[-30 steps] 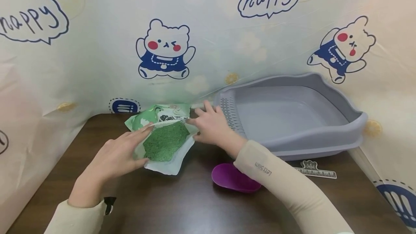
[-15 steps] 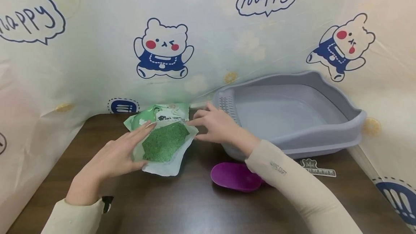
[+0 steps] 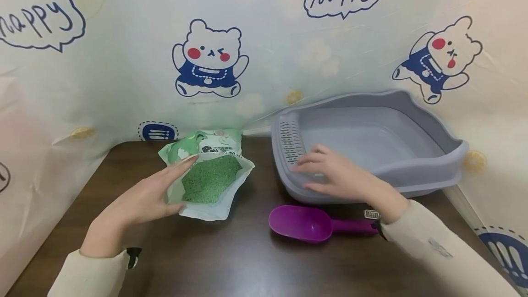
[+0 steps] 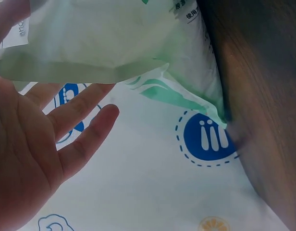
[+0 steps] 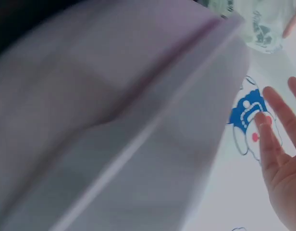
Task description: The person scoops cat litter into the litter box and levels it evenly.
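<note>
An opened bag of green cat litter (image 3: 210, 180) leans on the table, its mouth facing me and its green-and-white printed side behind. My left hand (image 3: 140, 200) lies against the left edge of the bag's mouth, thumb low and fingers higher, all fairly straight. In the left wrist view, the fingers (image 4: 85, 144) extend beside the pale bag (image 4: 100, 43). My right hand (image 3: 338, 175) hovers at the near left rim of a grey litter box (image 3: 396, 182), fingers spread and holding nothing. Below it lies a purple scoop (image 3: 301, 223), its handle end partly hidden by the right wrist.
The brown wooden table (image 3: 231, 260) runs up to a printed cloth backdrop (image 3: 280, 49). A slotted strip (image 3: 290, 139) forms the box's left end. A small pale tag-like piece (image 3: 371, 214) shows beside the right wrist.
My right hand has left the right edge of the bag's mouth and moved right to the litter box. The scoop's handle has come into sight. The left hand stays at the bag.
</note>
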`<state>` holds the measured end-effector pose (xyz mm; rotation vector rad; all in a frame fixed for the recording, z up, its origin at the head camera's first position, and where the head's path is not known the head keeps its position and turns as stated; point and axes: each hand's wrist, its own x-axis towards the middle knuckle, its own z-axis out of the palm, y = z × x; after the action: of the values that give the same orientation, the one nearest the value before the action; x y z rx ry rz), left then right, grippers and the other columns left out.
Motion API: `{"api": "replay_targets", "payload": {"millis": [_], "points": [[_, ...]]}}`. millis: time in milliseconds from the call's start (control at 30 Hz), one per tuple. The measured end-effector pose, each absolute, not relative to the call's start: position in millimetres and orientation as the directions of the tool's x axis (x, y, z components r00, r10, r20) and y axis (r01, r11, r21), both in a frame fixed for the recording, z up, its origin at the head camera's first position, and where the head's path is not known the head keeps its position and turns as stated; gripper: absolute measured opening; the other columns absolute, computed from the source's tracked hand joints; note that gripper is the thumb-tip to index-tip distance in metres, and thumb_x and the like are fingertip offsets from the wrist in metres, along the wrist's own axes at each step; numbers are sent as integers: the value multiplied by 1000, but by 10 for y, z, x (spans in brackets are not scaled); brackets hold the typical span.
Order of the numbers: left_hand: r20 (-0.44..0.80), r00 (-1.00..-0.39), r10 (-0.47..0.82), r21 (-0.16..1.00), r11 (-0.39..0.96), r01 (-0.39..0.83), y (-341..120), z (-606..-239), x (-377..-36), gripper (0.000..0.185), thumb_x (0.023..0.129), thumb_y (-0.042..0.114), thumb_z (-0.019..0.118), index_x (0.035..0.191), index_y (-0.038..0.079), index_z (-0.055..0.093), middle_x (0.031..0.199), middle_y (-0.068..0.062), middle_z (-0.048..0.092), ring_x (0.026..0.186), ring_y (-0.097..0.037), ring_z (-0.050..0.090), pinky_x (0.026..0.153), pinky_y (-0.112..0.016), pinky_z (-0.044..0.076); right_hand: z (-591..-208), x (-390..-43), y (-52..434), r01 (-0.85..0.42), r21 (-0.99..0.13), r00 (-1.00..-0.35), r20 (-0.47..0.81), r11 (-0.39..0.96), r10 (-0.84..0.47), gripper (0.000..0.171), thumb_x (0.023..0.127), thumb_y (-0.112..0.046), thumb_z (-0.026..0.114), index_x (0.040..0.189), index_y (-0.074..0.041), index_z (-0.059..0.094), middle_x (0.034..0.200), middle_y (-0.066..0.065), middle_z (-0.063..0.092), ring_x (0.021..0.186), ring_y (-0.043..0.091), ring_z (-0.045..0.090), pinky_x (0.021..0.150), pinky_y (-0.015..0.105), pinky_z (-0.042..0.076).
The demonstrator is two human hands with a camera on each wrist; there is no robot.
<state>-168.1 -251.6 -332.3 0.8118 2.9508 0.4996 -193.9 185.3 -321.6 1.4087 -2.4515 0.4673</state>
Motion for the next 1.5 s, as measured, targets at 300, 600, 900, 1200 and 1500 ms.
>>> {"api": "replay_targets", "payload": {"millis": [300,600,900,1200,1500], "points": [[22,-877,479,320,828,460,-2536,-3263,-1719,105,80,29,81,159,38,13,162,-12,31,138,-45,42,101,-64,42,-3436,-1487,2417,-901,-87,-397,557,425,-729,22,99,-31,61,111,-18,74,107,-8,72,102,11,56,90,19,43],[7,-888,460,323,839,437,-2540,-3269,-1713,106,79,31,83,158,44,13,163,-13,29,134,-46,47,97,-64,44,-3789,-1172,2724,-857,-58,-441,595,511,-672,33,103,-40,49,113,-20,74,112,-7,71,108,19,55,102,13,34],[-13,-889,457,337,839,426,-2555,-3287,-1714,106,79,31,82,157,46,13,159,-13,37,131,-43,52,98,-62,45,-4124,-1105,2874,-822,-147,-542,498,550,-677,35,86,-28,77,120,-19,72,116,-9,68,110,9,54,103,9,32],[-7,-886,463,354,830,431,-2567,-3345,-1737,104,79,30,82,157,45,14,158,-13,38,135,-42,48,100,-62,44,-4223,-1120,2906,-813,-148,-569,407,564,-714,54,73,-17,85,124,-22,69,110,-14,70,98,5,58,87,13,43],[13,-886,464,363,823,436,-2610,-3335,-1717,103,79,34,82,158,41,16,156,-15,41,133,-42,50,98,-62,45,-4291,-1141,2824,-780,-77,-610,315,621,-727,55,76,-18,81,129,-22,66,106,-14,69,93,8,63,78,32,55]]}}
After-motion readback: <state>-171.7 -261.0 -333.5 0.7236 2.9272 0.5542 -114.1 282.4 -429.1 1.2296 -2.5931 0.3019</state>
